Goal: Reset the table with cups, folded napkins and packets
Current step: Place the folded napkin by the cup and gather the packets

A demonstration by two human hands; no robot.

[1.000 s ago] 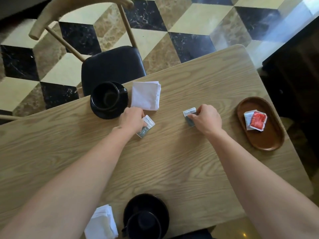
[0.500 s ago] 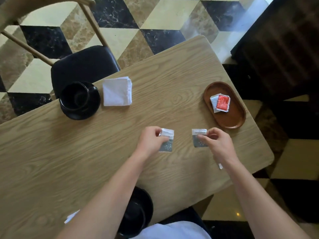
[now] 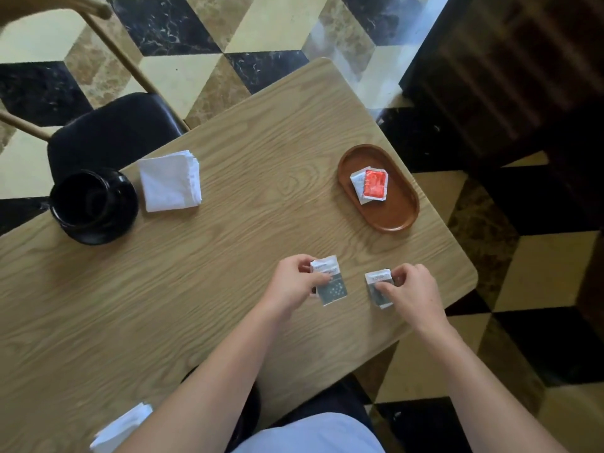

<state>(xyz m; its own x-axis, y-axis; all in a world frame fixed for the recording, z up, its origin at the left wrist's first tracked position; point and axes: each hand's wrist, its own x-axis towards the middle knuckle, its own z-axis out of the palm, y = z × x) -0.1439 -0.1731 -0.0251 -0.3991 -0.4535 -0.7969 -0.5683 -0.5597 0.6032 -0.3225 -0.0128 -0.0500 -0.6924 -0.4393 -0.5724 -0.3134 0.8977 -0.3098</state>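
Packet step in progress. Left hand [image 3: 294, 282] is pinching the left grey packet [image 3: 328, 281], right hand [image 3: 410, 291] is pinching the right grey packet [image 3: 379, 287], fingers clamped on the white top edges. Both are sitting near the table's [image 3: 228, 256] near-right edge, just beside each other, not touching. Long axes are running near-far, white ends pointing far, both slightly tilted. Likely next: placing them, maybe in the wooden tray [image 3: 395, 217] with the red packet [image 3: 375, 186], far of the hands.

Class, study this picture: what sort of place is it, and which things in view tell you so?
Probably a café or restaurant. A wooden table holds a black cup on its saucer beside a folded napkin, and a small tray holds sauce packets.
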